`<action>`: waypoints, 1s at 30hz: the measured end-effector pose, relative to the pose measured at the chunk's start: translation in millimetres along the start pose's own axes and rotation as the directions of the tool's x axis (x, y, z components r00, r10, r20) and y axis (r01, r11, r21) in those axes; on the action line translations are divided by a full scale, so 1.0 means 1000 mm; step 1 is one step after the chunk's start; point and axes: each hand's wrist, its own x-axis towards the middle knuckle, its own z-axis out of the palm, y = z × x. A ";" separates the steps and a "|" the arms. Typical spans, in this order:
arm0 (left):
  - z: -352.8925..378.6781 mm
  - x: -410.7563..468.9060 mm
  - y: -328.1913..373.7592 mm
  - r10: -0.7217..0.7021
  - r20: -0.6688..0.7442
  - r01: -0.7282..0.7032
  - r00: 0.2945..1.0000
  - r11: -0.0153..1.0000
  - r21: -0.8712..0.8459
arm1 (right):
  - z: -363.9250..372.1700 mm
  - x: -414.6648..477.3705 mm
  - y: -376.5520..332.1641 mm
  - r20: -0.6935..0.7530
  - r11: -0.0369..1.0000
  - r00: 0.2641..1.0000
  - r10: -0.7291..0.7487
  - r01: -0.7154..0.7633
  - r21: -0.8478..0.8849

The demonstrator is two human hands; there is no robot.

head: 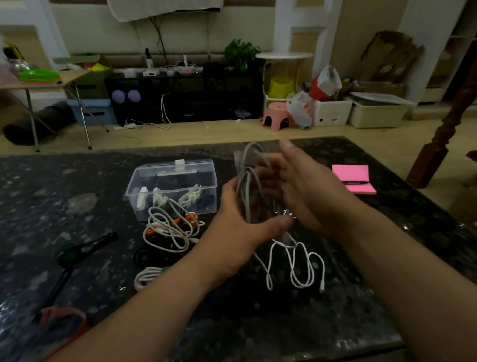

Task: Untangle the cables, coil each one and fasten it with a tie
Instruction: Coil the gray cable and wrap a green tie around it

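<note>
Our left forearm [156, 310] and right forearm [404, 267] reach forward from the lower corners and converge ahead of us. Our left hand [243, 223] is turned palm inward, fingers curled round a bundle of grey cable [245, 186], with the thumb stretched toward the other hand. Our right hand [301, 196] stands just right of the left hand and slightly beyond it. Its palm faces the left hand, fingers loosely straight and pointing up and away. It is blurred, so we cannot tell whether it touches the bundle.
</note>
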 end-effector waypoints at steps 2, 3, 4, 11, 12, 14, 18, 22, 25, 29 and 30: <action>-0.001 0.007 -0.004 0.003 -0.108 -0.009 0.994 0.998 -0.058 | 0.011 -0.004 -0.002 0.142 0.999 0.989 0.034 -0.038 0.028; -0.004 0.011 -0.004 -0.011 -0.171 -0.006 0.985 0.995 -0.095 | 0.011 -0.003 -0.002 0.161 1.000 0.987 0.018 -0.020 0.011; -0.007 0.015 -0.005 -0.040 -0.215 0.008 0.976 0.989 -0.146 | 0.009 -0.003 -0.002 0.141 1.000 0.990 -0.012 0.013 -0.012; -0.035 0.020 -0.004 -0.254 -0.276 0.092 0.927 0.868 -0.487 | -0.021 -0.010 0.010 0.047 0.747 0.997 0.065 -0.017 -0.664; -0.036 0.020 -0.004 -0.250 -0.275 0.091 0.929 0.871 -0.483 | -0.018 -0.010 0.019 0.094 0.685 0.990 0.110 -0.007 -0.728; -0.036 0.021 -0.004 -0.230 -0.289 0.069 0.929 0.877 -0.476 | -0.011 -0.009 0.034 0.144 0.634 0.985 0.096 0.051 -0.771; -0.039 0.018 -0.004 -0.195 -0.355 0.012 0.914 0.889 -0.457 | -0.024 0.001 0.044 0.125 0.663 0.988 0.089 0.035 -0.748; -0.053 0.020 0.000 -0.150 -0.492 -0.082 0.858 0.904 -0.419 | -0.059 0.007 0.058 0.112 0.347 0.955 0.276 0.010 -0.938; -0.064 0.022 0.004 -0.111 -0.514 -0.077 0.850 0.941 -0.331 | -0.079 0.012 0.075 0.011 0.257 0.944 0.329 -0.078 -0.963; -0.049 0.017 0.005 -0.095 -0.387 -0.011 0.917 0.964 -0.264 | -0.073 0.018 0.078 -0.083 0.206 0.978 0.193 -0.123 -0.971; -0.044 0.017 0.003 -0.086 -0.366 -0.002 0.927 0.972 -0.236 | -0.069 0.019 0.074 -0.108 0.190 0.990 0.092 -0.124 -0.974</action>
